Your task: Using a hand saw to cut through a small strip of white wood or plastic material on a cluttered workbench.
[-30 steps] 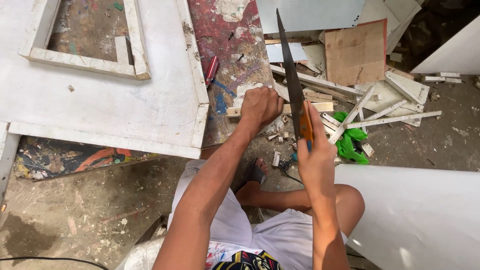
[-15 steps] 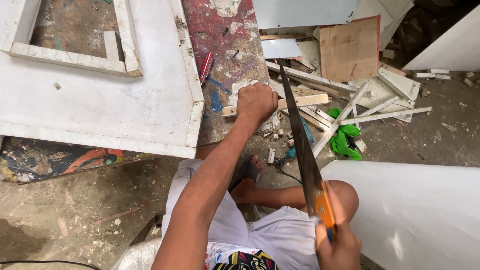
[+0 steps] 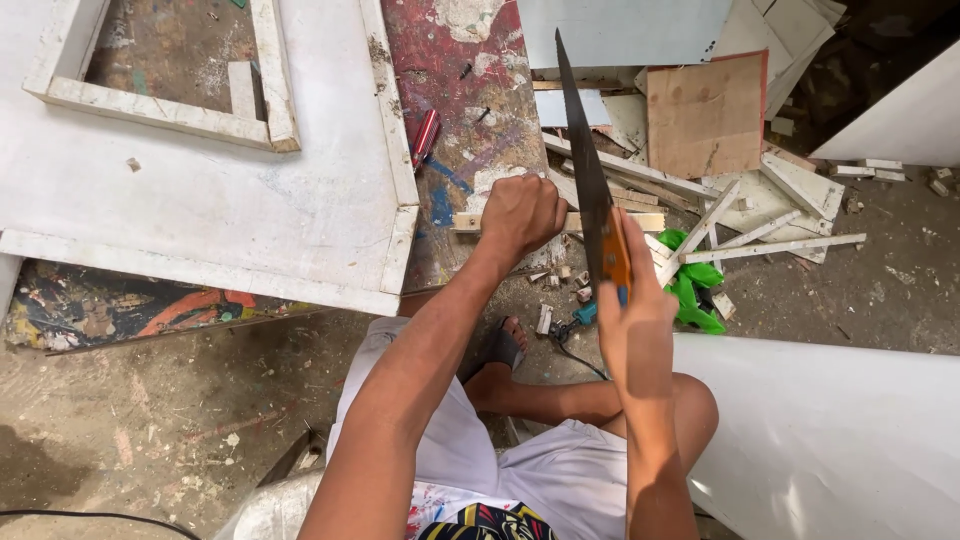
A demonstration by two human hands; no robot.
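Observation:
My left hand (image 3: 520, 215) is closed on a thin wooden strip (image 3: 640, 221) that lies across the edge of a paint-stained workbench (image 3: 480, 110). My right hand (image 3: 635, 300) grips the orange handle of a hand saw (image 3: 585, 170). The dark blade points away from me and crosses the strip just right of my left hand. My bent legs and a sandalled foot (image 3: 497, 350) show below the bench edge.
A large white panel with a framed cut-out (image 3: 200, 190) covers the bench on the left. Wood scraps, white slats (image 3: 770, 245), a brown board (image 3: 705, 115) and green plastic (image 3: 695, 285) litter the ground on the right. A big white sheet (image 3: 840, 430) lies at lower right.
The saw was pulled back toward me half a second ago and is now pushed forward again across the strip. My left hand has stayed on the strip.

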